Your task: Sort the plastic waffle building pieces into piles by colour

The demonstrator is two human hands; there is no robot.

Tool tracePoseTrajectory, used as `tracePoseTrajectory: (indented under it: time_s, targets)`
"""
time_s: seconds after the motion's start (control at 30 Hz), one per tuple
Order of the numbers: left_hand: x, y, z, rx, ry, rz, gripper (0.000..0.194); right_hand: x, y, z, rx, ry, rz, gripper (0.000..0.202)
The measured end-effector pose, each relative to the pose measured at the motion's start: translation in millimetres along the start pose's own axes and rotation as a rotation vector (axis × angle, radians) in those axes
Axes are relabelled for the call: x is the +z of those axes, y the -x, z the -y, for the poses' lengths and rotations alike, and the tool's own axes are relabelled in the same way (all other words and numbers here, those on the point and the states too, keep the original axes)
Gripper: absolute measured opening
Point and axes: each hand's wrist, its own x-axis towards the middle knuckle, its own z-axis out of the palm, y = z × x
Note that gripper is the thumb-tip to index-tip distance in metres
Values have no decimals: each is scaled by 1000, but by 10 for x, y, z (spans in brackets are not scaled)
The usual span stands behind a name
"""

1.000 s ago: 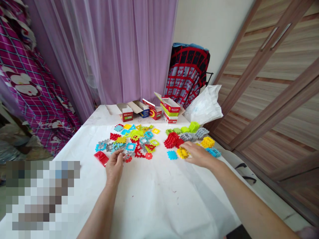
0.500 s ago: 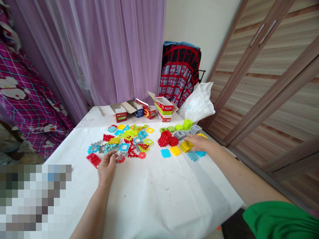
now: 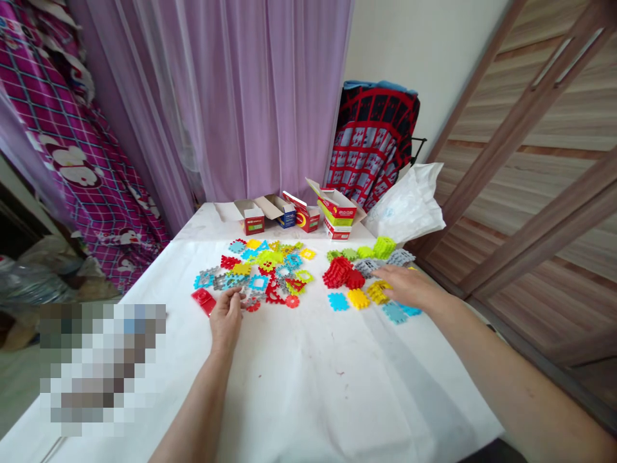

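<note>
White-covered table point(image 3: 299, 399) bearing scattered plastic tiles point(image 3: 263, 273), stacked tiles point(image 3: 366, 267), small boxes point(image 3: 308, 215), white bag point(image 3: 409, 206)

Two bare forearms extend forward from the lower edge of the view. The left hand point(image 3: 225, 316) lies palm down, its fingers loosely curled and the fingertips point(image 3: 235, 294) pointing away from the body. The right hand point(image 3: 407, 289) reaches farther out and across toward the left, palm down, fingers spread flat; its forearm runs diagonally from the lower right corner.
</note>
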Motion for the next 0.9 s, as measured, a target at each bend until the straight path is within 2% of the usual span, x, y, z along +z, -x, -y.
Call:
tracePoseTrajectory:
  time_s: [0.1, 0.2, 0.3, 0.43, 0.53, 0.63, 0.7, 0.8, 0.9]
  targets:
    - [-13, 1, -23, -3, 58, -33, 35, -128, -108, 433, -175, -35, -124, 31]
    - [-36, 3, -50, -13, 107, -76, 33, -177, -361, 1018, -308, -126, -171, 28]
    - [-60, -2, -64, -21, 147, -111, 29, -137, -743, 1625, -427, -256, -193, 31]
    - [-82, -27, -42, -35, 185, -153, 26, -50, -1314, 2321, -437, -433, -220, 37]
    - [-85, -48, -13, -43, 203, -155, 26, -2, -1669, 2706, -403, -480, -186, 43]
    - [-82, -57, 3, -36, 198, -148, 26, 39, -1893, 2952, -390, -463, -119, 45]
    - [-78, -56, 2, -32, 193, -151, 27, 63, -1953, 3036, -396, -421, -47, 43]
    - [-71, -50, -4, -35, 194, -157, 27, 101, -1916, 3036, -394, -370, 17, 39]
    - [-67, -46, -1, -43, 185, -141, 28, 171, -1786, 2899, -369, -370, -18, 36]
